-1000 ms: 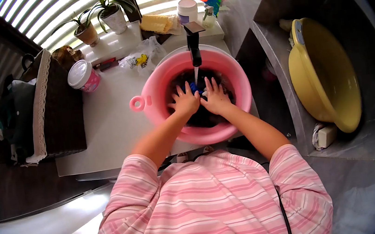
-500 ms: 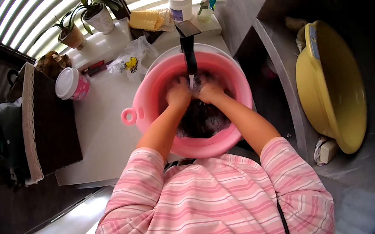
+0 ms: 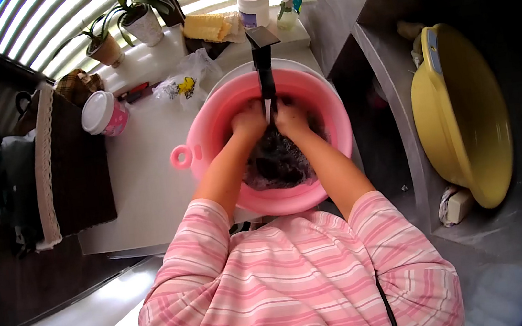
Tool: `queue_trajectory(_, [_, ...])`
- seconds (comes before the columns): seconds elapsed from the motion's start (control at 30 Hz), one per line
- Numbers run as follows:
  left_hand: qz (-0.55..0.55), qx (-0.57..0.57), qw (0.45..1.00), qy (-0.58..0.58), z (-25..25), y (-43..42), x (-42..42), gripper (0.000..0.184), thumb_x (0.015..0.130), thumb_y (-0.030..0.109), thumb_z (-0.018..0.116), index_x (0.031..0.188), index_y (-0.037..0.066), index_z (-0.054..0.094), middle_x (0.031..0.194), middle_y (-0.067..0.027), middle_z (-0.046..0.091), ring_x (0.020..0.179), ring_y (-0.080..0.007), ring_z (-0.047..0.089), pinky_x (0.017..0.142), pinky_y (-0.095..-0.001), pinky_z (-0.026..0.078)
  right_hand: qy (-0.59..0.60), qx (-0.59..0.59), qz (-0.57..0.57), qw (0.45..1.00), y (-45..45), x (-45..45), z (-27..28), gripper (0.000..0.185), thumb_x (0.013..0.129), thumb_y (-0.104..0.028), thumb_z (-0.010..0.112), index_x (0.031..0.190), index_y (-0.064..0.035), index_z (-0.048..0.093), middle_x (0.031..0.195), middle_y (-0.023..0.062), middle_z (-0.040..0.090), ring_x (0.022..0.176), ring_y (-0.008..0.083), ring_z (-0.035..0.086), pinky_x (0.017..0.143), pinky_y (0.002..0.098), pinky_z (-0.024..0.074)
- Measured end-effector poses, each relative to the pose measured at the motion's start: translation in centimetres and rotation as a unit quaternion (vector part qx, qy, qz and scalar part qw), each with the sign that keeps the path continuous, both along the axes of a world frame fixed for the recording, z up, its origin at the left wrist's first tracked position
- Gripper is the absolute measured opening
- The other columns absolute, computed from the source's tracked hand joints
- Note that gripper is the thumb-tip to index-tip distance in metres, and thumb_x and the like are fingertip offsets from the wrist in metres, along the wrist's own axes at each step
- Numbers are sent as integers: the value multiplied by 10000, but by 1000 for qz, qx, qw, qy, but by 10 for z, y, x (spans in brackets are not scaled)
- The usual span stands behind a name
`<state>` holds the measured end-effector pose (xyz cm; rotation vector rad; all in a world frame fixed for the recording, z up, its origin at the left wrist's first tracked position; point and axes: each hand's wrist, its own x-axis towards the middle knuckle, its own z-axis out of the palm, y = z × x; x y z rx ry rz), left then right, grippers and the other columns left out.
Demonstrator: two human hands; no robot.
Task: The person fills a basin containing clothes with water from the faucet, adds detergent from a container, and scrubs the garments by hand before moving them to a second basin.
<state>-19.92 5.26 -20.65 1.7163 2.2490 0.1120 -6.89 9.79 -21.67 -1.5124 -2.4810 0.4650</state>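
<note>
Both hands are inside a pink basin (image 3: 253, 202) under a black faucet (image 3: 263, 65) with water running from it. Dark, wet, foamy material (image 3: 279, 161) fills the bottom of the basin. My left hand (image 3: 249, 122) is at the far left part of the basin, its fingers down in the dark contents and hidden. Close by on the other side of the water stream, my right hand (image 3: 290, 119) also has its fingertips out of sight. Whether either hand grips anything cannot be made out.
On the left of the white counter (image 3: 145, 177) are a lidded tub (image 3: 104, 114) and a dark basket (image 3: 80, 178). A plastic bag (image 3: 189, 80) lies behind. Potted plants (image 3: 143, 26) and a white jar (image 3: 253, 7) line the ledge. A yellow basin (image 3: 438, 121) stands at right.
My hands were spread over the contents a second ago; they have since pushed down and toward the faucet. Foamy water now shows nearer to me. The whole view has shifted slightly.
</note>
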Motion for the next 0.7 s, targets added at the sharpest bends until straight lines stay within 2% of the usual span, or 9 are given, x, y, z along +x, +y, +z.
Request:
queue_trajectory(0.1, [-12,44,999,-2,-4,-18,-5,433,831,331,546,1175,71,504,1065,-227,595,963,-427,610,794,-512,519,-40,33,-71,996,-23,4,16,336,807,-305,603,1099,-137,587,1101,141,580,1101,362,491,861,552,408])
queue_trajectory(0.23, [54,156,982,-89,11,-27,-10,285,815,215,572,1059,74,612,1078,-210,594,1017,-418,567,864,-477,483,75,166,-52,982,-17,2,22,208,816,-297,610,907,-113,647,1018,80,619,1016,325,544,802,517,431])
queue_trajectory(0.3, [58,277,949,-140,22,-29,-6,202,811,177,561,942,61,661,999,-193,632,966,-401,587,846,-491,486,327,-53,-60,942,-9,-10,2,123,836,-204,606,784,-104,654,802,64,647,755,275,616,666,397,476])
queue_trajectory(0.33, [60,303,930,-201,24,-27,0,164,822,148,585,901,25,659,872,-170,663,844,-327,645,768,-436,526,368,-151,-37,917,-5,-11,3,147,853,-170,589,792,-55,656,715,83,654,636,225,636,594,316,477])
queue_trajectory(0.37, [59,305,929,-200,25,-26,6,164,822,148,585,901,25,659,872,-170,663,844,-327,645,768,-436,526,368,-148,-35,917,-5,-11,3,147,853,-170,589,792,-55,656,715,83,654,636,225,636,594,316,477])
queue_trajectory(0.43, [224,175,790,-543,44,-27,18,174,834,141,622,899,-19,646,806,-129,668,727,-240,664,677,-348,543,431,-204,-90,874,-10,-14,14,196,846,-211,602,852,-23,655,758,135,660,689,232,647,659,346,494])
queue_trajectory(0.47, [229,175,740,-608,49,-27,20,208,859,133,593,990,-26,618,854,-102,656,743,-191,653,693,-300,534,533,-330,-111,771,-12,-13,22,186,854,-192,622,871,-10,660,774,85,666,702,179,638,646,308,497])
queue_trajectory(0.57, [232,204,659,-686,51,-26,25,221,857,125,589,1022,-19,616,867,-128,660,754,-198,659,699,-298,533,581,-323,-125,736,-16,-11,36,147,864,-166,620,887,-27,661,808,39,659,707,150,622,635,282,494])
queue_trajectory(0.7, [239,203,651,-691,54,-25,23,236,853,111,575,1057,-3,611,894,-120,660,785,-204,660,705,-306,534,537,-320,-159,764,-26,1,63,124,866,-147,599,909,-49,661,826,37,660,712,136,616,622,270,484])
